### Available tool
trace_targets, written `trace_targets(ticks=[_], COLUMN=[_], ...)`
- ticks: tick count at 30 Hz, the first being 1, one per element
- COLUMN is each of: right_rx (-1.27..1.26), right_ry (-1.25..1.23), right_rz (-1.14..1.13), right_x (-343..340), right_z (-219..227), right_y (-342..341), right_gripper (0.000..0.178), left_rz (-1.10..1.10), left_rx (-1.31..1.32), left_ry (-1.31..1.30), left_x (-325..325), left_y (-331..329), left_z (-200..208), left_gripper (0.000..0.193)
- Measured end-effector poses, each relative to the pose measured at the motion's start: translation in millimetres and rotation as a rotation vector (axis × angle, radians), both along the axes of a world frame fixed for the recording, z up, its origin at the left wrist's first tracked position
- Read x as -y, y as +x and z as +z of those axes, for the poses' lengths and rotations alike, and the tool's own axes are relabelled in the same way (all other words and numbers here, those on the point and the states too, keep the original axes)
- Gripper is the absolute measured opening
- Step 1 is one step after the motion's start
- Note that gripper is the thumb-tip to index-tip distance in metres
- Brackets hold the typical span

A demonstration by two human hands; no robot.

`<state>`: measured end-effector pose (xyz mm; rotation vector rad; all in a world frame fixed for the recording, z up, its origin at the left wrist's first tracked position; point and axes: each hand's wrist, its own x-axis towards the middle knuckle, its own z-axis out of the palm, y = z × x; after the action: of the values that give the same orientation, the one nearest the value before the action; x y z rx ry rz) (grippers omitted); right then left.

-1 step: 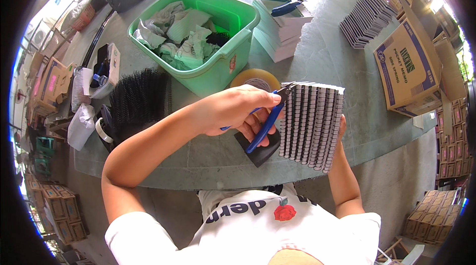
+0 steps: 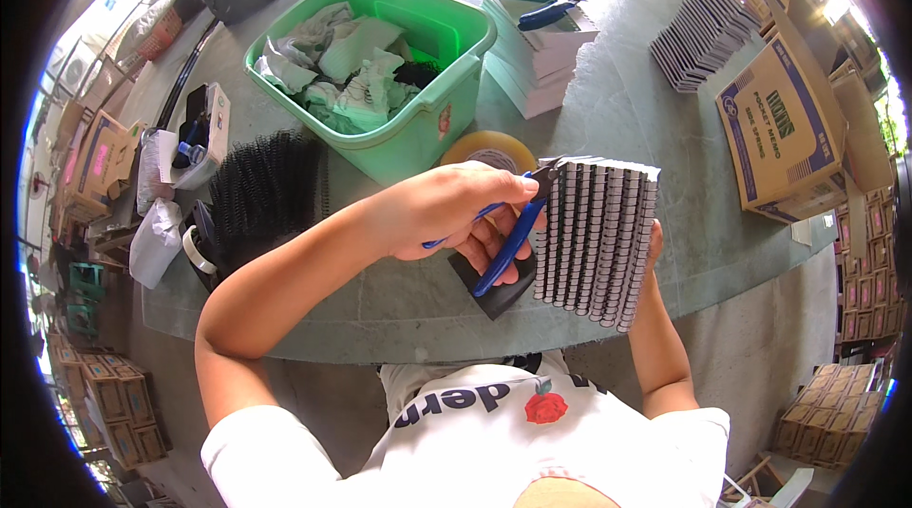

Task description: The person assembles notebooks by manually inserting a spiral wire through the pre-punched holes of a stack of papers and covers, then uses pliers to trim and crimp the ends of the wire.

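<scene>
Right of the notebooks (image 2: 597, 240), a carton (image 2: 793, 142) with lettering (image 2: 779, 116)

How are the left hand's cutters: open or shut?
The blue-handled cutters look open at the handles, which stand apart in the left hand; the tips by the coiled notebooks are too small to tell.

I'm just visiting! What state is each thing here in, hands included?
Left hand: closed around blue-handled cutters
Blue-handled cutters: tips at the spiral notebooks; opening unclear
Spiral notebooks: stacked, wire spines showing
Right hand: mostly hidden behind the notebooks
Green bin: uncovered, holding crumpled paper
Spare cutters: lying down, handles apart
Cardboard box: open
Tape roll: lying flat
</scene>
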<state>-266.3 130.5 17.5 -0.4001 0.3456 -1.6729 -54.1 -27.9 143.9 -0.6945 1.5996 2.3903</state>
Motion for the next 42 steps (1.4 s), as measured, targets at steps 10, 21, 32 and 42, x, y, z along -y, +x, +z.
trace_targets(ticks=[10,21,32,42], right_rx=[0.037,0.064,0.057,0.021], right_ry=[-0.045,-0.047,0.108,0.054], right_rz=[0.017,-0.015,-0.089,-0.013], right_x=[-7,-14,-15,-14], right_z=[-8,-15,-23,-26], right_y=[-6,-6,-4,-4], right_gripper=[0.062,0.06,0.057,0.059], left_rz=[0.012,-0.032,0.028,-0.023], left_rx=[0.0,-0.092,-0.217,-0.046], left_ry=[0.118,0.027,-1.476,-0.636], left_x=[-5,-6,-17,-12], left_y=[-6,-5,-10,-13], left_z=[-2,-13,-40,-16], left_gripper=[0.049,0.053,0.037,0.04])
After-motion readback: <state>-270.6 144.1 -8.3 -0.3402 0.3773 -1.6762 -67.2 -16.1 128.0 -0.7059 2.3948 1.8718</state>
